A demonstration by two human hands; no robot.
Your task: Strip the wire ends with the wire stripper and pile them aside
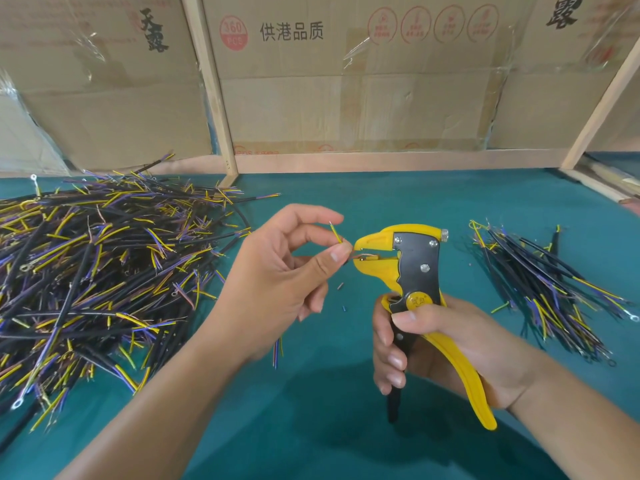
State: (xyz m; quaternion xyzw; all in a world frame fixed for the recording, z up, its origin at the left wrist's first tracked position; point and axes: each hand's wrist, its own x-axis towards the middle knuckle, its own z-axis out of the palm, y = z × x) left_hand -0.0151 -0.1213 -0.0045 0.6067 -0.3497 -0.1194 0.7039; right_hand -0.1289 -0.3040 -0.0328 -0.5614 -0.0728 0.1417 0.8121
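Two hands, left hand [277, 268] pinching wire [336, 233], right hand [446, 344] gripping stripper [412, 268]

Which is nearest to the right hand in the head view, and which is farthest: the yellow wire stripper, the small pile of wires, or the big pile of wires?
1. Yellow wire stripper: held in the right hand.
2. Small pile of black, yellow and purple wires: right side.
3. Big pile of wires: far left.

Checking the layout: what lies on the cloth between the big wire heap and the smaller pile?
Head view: the left hand pinching a wire, the wire stripper in the right hand.
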